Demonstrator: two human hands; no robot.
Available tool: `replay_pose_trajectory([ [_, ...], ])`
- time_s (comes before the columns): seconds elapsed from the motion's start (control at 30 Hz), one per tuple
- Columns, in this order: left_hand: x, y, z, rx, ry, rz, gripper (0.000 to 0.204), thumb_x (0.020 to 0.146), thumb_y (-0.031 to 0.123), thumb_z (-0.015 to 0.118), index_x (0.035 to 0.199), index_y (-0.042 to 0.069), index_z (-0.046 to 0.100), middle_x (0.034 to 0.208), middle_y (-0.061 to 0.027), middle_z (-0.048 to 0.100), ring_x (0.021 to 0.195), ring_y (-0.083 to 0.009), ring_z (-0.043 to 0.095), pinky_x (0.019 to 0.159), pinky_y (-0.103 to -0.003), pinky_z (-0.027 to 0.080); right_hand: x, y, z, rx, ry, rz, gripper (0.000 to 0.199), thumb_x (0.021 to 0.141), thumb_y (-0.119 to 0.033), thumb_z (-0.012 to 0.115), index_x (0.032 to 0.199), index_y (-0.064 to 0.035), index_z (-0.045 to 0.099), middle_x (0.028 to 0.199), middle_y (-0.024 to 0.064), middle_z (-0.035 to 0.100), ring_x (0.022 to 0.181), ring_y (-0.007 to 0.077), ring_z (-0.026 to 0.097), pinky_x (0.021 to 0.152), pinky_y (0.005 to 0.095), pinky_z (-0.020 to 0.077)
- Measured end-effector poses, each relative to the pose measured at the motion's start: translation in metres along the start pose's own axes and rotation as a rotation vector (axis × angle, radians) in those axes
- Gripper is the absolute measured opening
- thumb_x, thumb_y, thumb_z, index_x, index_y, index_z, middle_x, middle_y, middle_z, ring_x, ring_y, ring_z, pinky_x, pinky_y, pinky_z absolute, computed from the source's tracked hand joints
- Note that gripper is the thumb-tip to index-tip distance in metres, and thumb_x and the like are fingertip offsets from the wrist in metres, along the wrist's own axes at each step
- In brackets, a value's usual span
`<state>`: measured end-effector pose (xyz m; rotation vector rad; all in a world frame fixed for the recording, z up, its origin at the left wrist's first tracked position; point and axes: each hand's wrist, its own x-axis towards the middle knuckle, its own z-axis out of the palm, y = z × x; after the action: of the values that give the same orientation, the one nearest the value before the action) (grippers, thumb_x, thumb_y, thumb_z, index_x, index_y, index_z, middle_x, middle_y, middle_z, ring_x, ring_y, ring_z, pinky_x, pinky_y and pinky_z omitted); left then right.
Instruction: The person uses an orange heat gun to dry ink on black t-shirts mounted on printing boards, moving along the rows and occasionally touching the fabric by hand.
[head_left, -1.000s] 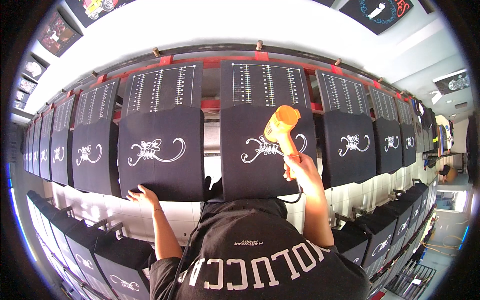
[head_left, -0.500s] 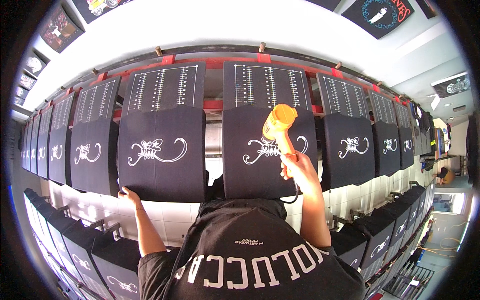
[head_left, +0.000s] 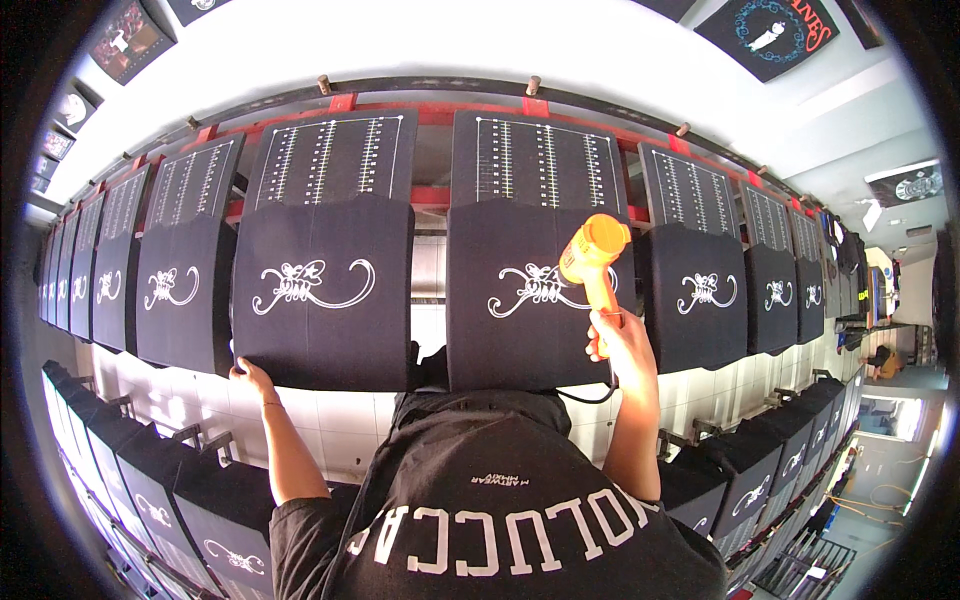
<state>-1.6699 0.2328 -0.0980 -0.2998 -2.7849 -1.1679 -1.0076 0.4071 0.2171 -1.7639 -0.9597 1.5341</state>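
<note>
My right hand (head_left: 622,345) is wrapped round the handle of an orange hair dryer (head_left: 597,250). The dryer is over a black T-shirt (head_left: 510,350) stretched on a flat board and hides the right part of its white scroll-like print (head_left: 530,285). To the left, another black T-shirt (head_left: 320,345) with the same kind of print covers the neighbouring board. At that board's near left corner, my left hand (head_left: 253,378) grips the edge, its fingertips partly hidden. A dark cord hangs from the dryer's handle beside my right wrist.
Black boards with ruled white scales (head_left: 335,160) continue in a long row left and right on a red frame (head_left: 432,197). Behind me stands a second row of shirt-covered boards (head_left: 235,515). A dark rail with short pegs (head_left: 534,86) runs along the far side.
My right hand has carried the hair dryer to the right across the shirt, uncovering more of the print's middle. The left hand stays at the same board corner. The view has shifted slightly.
</note>
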Motion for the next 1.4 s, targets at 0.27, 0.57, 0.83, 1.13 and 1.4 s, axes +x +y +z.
replay_pose_trajectory([
  [0.27, -0.008, 0.010, -0.003, -0.038, -0.062, -0.051, 0.065, 0.098, 0.042, 0.053, 0.133, -0.012, 0.043, 0.132, -0.0282, 0.051, 0.120, -0.0377, 0.051, 0.105, -0.042, 0.040, -0.009, 0.005, -0.006, 0.082, -0.071, 0.018, 0.029, 0.092, -0.027, 0.066, 0.099, -0.0003, 0.058, 0.076, 0.0037, 0.059, 0.058, 0.0128, 0.059, 0.052, 0.0263, 0.0485],
  [0.57, -0.008, 0.001, 0.001, -0.060, 0.003, 0.030, 0.062, 0.099, 0.040, 0.052, 0.134, -0.010, 0.042, 0.136, -0.0277, 0.047, 0.123, -0.0369, 0.048, 0.107, -0.042, 0.037, -0.001, -0.005, 0.021, 0.040, -0.175, 0.016, 0.030, 0.093, -0.028, 0.065, 0.098, 0.0006, 0.058, 0.075, 0.0038, 0.059, 0.058, 0.0127, 0.059, 0.052, 0.0267, 0.0480],
  [0.83, -0.022, 0.007, 0.008, -0.098, 0.092, 0.025, 0.052, 0.100, 0.034, 0.051, 0.132, -0.006, 0.045, 0.130, -0.0254, 0.049, 0.118, -0.0349, 0.049, 0.105, -0.042, 0.037, 0.008, -0.012, 0.041, 0.011, -0.222, 0.006, 0.025, 0.093, -0.026, 0.064, 0.097, -0.0016, 0.059, 0.076, 0.0033, 0.059, 0.059, 0.0119, 0.060, 0.054, 0.0266, 0.0492],
  [1.13, -0.031, 0.025, 0.002, -0.190, 0.101, 0.023, 0.044, 0.100, 0.030, 0.051, 0.125, -0.006, 0.049, 0.124, -0.0217, 0.052, 0.112, -0.0323, 0.050, 0.103, -0.041, 0.036, 0.007, -0.016, 0.055, -0.029, -0.294, 0.011, 0.028, 0.093, -0.027, 0.066, 0.100, -0.0012, 0.057, 0.076, 0.0029, 0.059, 0.060, 0.0111, 0.060, 0.054, 0.0248, 0.0495],
  [1.4, -0.036, 0.035, -0.007, -0.152, 0.086, -0.017, 0.047, 0.100, 0.033, 0.051, 0.126, -0.006, 0.049, 0.125, -0.0218, 0.052, 0.112, -0.0326, 0.050, 0.103, -0.040, 0.037, 0.007, -0.015, 0.057, -0.048, -0.277, -0.014, 0.025, 0.093, -0.022, 0.064, 0.101, 0.0002, 0.057, 0.075, 0.0039, 0.059, 0.059, 0.0121, 0.059, 0.053, 0.0256, 0.0483],
])
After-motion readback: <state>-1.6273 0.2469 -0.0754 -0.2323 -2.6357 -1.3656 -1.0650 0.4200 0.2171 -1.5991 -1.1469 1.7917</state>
